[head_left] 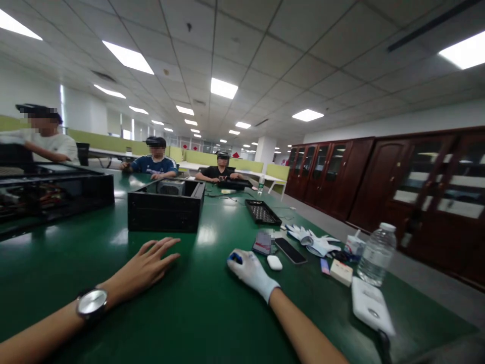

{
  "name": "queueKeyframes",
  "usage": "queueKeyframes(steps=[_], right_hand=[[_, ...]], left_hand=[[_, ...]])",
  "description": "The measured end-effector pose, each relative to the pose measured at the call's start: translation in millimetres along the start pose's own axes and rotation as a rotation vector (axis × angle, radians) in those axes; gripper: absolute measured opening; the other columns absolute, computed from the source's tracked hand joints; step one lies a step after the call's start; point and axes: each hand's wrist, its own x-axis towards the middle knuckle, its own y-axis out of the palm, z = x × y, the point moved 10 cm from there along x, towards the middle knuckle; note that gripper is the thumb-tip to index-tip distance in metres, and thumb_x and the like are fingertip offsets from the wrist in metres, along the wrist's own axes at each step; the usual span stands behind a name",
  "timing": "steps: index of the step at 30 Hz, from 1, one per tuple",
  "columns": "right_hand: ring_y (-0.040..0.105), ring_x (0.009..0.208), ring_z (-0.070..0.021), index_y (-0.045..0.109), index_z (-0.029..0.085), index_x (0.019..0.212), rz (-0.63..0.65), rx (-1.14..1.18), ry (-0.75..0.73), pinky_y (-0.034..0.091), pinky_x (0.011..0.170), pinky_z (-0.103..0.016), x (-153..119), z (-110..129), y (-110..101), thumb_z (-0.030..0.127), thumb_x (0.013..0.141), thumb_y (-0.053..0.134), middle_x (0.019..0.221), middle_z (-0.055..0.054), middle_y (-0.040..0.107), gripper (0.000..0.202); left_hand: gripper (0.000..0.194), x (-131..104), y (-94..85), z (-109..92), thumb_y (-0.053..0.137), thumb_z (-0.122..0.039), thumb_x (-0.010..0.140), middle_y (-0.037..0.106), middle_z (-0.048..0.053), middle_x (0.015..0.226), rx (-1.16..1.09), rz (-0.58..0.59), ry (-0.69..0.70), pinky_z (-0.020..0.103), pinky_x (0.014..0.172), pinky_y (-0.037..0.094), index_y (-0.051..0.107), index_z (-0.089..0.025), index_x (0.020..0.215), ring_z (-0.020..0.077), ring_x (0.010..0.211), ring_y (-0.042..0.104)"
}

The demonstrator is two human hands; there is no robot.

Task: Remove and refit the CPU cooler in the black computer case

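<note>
The gloved right hand is gripping a small blue object, partly hidden — the left hand is showing wide-spread fingers.

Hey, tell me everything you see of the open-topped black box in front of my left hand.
The black box is a rectangular casing, apparently painted metal, with a plain, dark front wall and an open top. It sits on the green table, just beyond your left hand, which looks clear of it. A grey, boxy unit shows inside, partly hidden by the wall; the rest of the interior is out of sight.
</note>
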Motion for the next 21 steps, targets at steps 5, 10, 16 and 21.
queueKeyframes(steps=[5,10,16,21], right_hand=[[0.065,0.085,-0.0202,0.072,0.02,0.092,0.023,0.063,-0.05,0.046,0.08,-0.029,-1,9,-2,0.039,0.095,0.057,0.087,-0.003,0.073,0.024],[0.069,0.087,-0.0222,0.072,0.019,0.094,-0.014,0.045,-0.043,0.049,0.081,-0.03,-4,7,-2,0.04,0.095,0.056,0.09,-0.005,0.076,0.026],[0.07,0.113,-0.0291,0.075,0.018,0.116,-0.053,-0.19,0.016,0.048,0.101,-0.036,-1,2,7,0.038,0.097,0.055,0.117,-0.013,0.078,0.034],[0.071,0.112,-0.0275,0.075,0.022,0.117,-0.065,-0.26,0.027,0.049,0.098,-0.034,16,43,24,0.038,0.099,0.057,0.118,-0.011,0.078,0.03]], left_hand=[[0.041,-56,-29.4,11,0.049,-0.015,0.099,0.051,0.004,0.158,-0.147,0.022,-0.143,0.053,0.117,0.041,0.069,-0.035,0.129,0.0336,0.146,0.045],[0.037,-67,-34.2,6,0.047,-0.018,0.102,0.06,0.006,0.144,-0.386,0.128,-0.205,0.048,0.111,0.045,0.069,-0.034,0.126,0.0289,0.134,0.054],[0.037,-57,-44.4,-13,0.05,-0.015,0.1,0.061,0.006,0.137,-0.555,0.166,-0.16,0.054,0.12,0.034,0.069,-0.034,0.126,0.0275,0.13,0.055],[0.035,-56,-42.7,-20,0.048,-0.016,0.1,0.061,0.006,0.136,-0.601,0.176,-0.135,0.05,0.117,0.037,0.07,-0.032,0.122,0.0276,0.128,0.054]])
